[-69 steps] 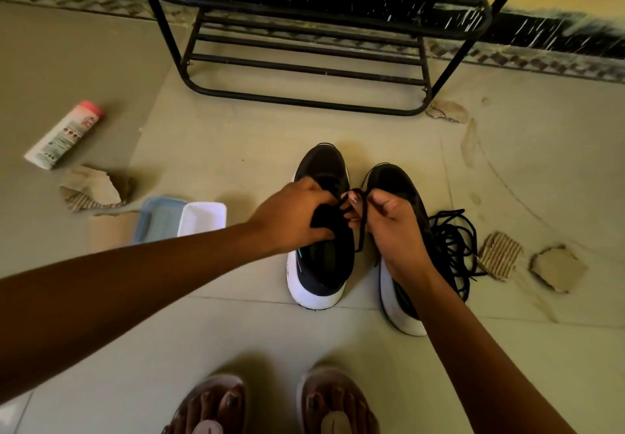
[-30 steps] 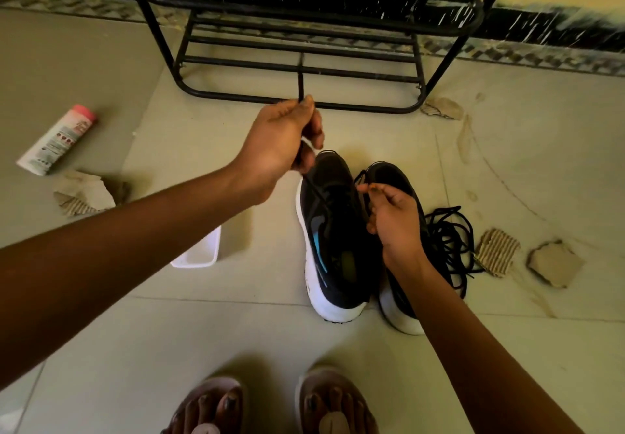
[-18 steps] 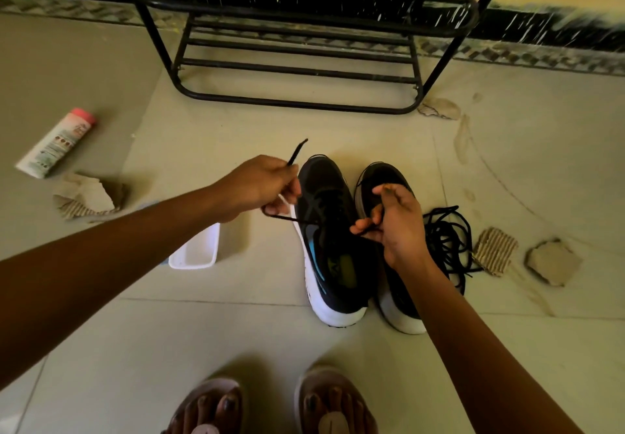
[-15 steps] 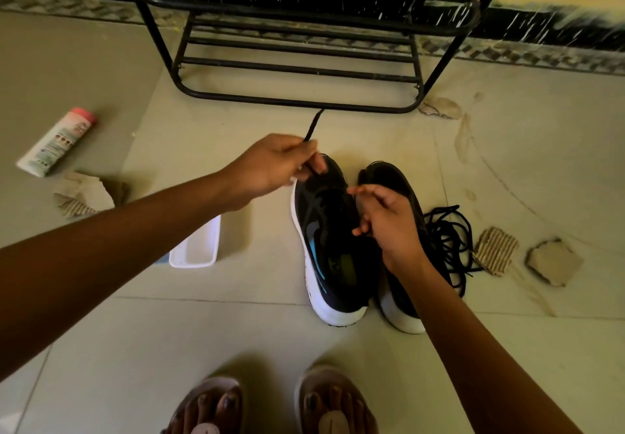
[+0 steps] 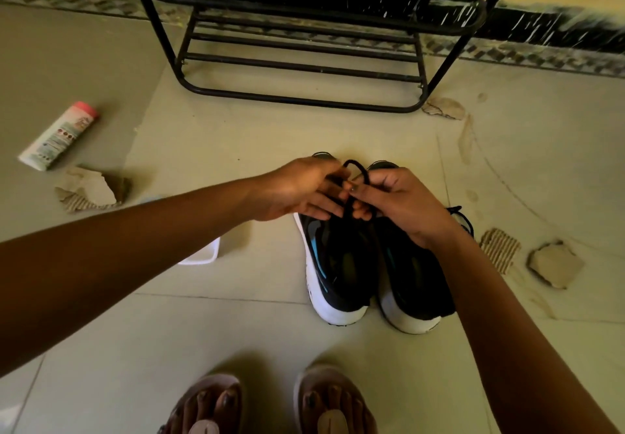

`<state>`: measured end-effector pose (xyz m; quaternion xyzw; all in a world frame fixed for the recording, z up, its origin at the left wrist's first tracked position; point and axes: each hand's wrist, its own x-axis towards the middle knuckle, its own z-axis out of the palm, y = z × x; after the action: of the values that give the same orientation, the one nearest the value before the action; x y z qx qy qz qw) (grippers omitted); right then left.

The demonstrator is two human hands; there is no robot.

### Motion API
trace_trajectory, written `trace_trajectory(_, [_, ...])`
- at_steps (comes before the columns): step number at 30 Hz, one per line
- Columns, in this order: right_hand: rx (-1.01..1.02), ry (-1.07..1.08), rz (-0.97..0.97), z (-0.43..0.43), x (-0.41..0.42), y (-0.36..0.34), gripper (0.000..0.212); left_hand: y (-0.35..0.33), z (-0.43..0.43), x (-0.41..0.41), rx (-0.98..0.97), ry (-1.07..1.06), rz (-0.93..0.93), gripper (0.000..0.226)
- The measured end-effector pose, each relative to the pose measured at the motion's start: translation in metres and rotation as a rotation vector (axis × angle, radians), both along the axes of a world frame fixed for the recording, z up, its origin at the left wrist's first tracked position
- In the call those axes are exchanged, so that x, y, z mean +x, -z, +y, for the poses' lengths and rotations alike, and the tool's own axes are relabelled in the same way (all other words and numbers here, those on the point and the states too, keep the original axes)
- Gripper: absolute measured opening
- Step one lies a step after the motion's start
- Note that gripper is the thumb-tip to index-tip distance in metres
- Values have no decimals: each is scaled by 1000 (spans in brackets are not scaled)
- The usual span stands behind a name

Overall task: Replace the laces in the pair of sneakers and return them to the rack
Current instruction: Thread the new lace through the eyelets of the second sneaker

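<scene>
The floor (image 5: 236, 332) bears sneakers (image 5: 341, 264) (side by side), rack (image 5: 304, 98), bottle (image 5: 59, 136) and cardboard scraps (image 5: 91, 188).

A pink-capped white bottle (image 5: 59, 136) lies on the floor (image 5: 203, 149) near a torn cardboard scrap (image 5: 91, 190). A white tray (image 5: 203, 254) shows partly; two more scraps (image 5: 554, 264) lie right.

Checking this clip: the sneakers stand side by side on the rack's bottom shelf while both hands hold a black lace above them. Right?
Not quite: the head view shows the sneakers side by side on the floor in front of the rack, not on its shelf. The left hand and right hand do hold the black lace above them.
</scene>
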<state>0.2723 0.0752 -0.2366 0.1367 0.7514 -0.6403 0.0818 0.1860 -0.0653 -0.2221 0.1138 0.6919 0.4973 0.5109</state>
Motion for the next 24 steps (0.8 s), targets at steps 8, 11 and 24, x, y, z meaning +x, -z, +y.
trace_trajectory(8, [428, 76, 182, 6, 4, -2, 32, 7, 0, 5, 45, 202, 160, 28])
trace_trajectory(11, [383, 120, 213, 3, 3, 3, 32, 11, -1, 6, 67, 157, 224, 26])
trace_trajectory(24, [688, -44, -295, 39, 22, -3, 27, 41, -59, -52, -382, 248, 962, 18])
